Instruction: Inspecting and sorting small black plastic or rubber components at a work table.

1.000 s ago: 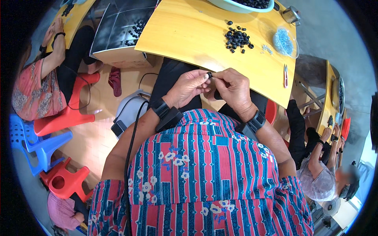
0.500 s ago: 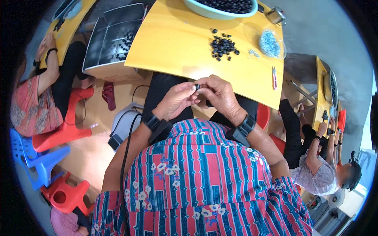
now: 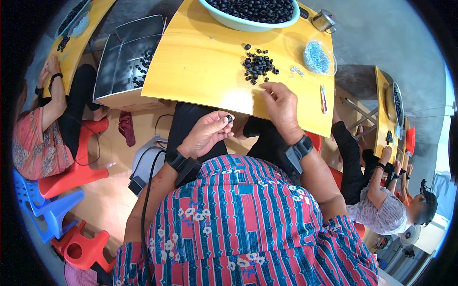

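Left hand (image 3: 204,134) pinched a black piece (image 3: 230,118); right hand (image 3: 282,107), grip unclear, overhung the near table edge (image 3: 200,98); room stretched left.

Workshop — yellow worktables (image 3: 191,66), basin (image 3: 253,27) of black parts (image 3: 250,9).

Room left of black pile (image 3: 259,66); bowl (image 3: 253,26) blocks beyond.
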{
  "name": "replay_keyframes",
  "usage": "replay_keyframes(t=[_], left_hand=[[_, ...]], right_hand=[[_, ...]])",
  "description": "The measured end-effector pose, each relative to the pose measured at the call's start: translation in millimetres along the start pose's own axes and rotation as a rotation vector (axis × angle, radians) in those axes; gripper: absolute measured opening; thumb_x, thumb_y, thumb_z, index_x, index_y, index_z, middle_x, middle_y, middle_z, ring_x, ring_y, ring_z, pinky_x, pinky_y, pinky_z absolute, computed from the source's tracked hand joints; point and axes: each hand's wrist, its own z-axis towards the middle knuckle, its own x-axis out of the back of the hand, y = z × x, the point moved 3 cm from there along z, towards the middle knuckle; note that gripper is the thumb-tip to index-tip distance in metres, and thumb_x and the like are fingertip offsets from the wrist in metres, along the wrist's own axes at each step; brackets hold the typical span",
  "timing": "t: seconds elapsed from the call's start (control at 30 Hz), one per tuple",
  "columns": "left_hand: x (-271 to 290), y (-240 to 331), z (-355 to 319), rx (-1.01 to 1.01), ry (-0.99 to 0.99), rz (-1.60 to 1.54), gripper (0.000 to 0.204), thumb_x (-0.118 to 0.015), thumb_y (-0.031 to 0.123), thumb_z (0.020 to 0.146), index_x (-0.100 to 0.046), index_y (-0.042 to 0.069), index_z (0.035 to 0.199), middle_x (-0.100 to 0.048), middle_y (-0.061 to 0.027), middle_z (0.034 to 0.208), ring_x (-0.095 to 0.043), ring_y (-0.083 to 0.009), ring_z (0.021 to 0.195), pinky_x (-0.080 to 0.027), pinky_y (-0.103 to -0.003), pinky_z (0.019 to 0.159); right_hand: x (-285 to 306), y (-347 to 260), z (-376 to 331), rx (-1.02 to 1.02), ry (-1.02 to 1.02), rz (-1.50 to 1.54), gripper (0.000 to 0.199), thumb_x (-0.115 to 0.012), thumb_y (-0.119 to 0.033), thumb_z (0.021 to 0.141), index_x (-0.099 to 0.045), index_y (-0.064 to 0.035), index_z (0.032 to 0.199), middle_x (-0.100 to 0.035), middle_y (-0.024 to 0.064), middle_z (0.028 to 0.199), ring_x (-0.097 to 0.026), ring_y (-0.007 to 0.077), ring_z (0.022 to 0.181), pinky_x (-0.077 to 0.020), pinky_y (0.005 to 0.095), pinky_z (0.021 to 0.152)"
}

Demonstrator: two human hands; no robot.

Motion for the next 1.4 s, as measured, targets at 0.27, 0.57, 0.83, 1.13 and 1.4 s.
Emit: replay_keyframes(t=[0.27, 0.57, 0.83, 1.13, 1.4], left_hand=[[0, 0, 0, 0.015, -0.003, 0.003, 0.018, -0.055, 0.018, 0.092, -0.055, 0.004, 0.104, -0.054, -0.0012, 0.086, -0.052, -0.0082, 0.077, -0.048, -0.029, 0.081], [0, 0, -1, 0.020, 0.003, 0.027, 0.017, -0.053, 0.017, 0.092, -0.054, 0.004, 0.104, -0.052, -0.0002, 0.085, -0.052, -0.0081, 0.079, -0.048, -0.030, 0.084], [5, -4, 0, 0.006, -0.027, 0.033, 0.018, -0.053, 0.016, 0.093, -0.054, 0.004, 0.106, -0.053, -0.0006, 0.084, -0.053, -0.0084, 0.078, -0.049, -0.030, 0.084], [4, -3, 1, 0.006, -0.035, 0.044, 0.020, -0.054, 0.015, 0.092, -0.056, 0.003, 0.109, -0.055, -0.0008, 0.087, -0.054, -0.0088, 0.081, -0.049, -0.030, 0.085], [2, -3, -3, 0.011, 0.016, 0.047, 0.023, -0.055, 0.015, 0.092, -0.056, 0.003, 0.112, -0.056, -0.0007, 0.090, -0.055, -0.0098, 0.083, -0.048, -0.029, 0.086]], right_hand=[[7, 24, 30, -0.025, 0.136, -0.255, 0.018, -0.067, -0.012, 0.075, -0.067, -0.0004, 0.089, -0.065, 0.0123, 0.074, -0.061, 0.0192, 0.063, -0.0491, 0.0290, 0.062], [5, 19, 31, 0.046, 0.082, -0.353, 0.016, -0.069, -0.012, 0.071, -0.067, -0.0012, 0.083, -0.062, 0.0141, 0.073, -0.060, 0.0263, 0.065, -0.0492, 0.0335, 0.063], [6, 17, 22, 0.014, -0.004, -0.451, 0.011, -0.063, -0.007, 0.072, -0.063, -0.0019, 0.082, -0.061, 0.0167, 0.077, -0.060, 0.0324, 0.071, -0.0488, 0.0383, 0.066], [11, 16, 2, 0.059, -0.145, -0.061, 0.022, -0.053, -0.001, 0.083, -0.061, 0.0017, 0.104, -0.062, 0.0100, 0.088, -0.059, 0.0157, 0.074, -0.0478, 0.0262, 0.073], [-21, -18, -36, -0.407, -0.385, 0.679, 0.020, -0.056, -0.001, 0.086, -0.061, 0.0030, 0.105, -0.062, 0.0029, 0.081, -0.058, 0.0089, 0.073, -0.0494, 0.0227, 0.071]])
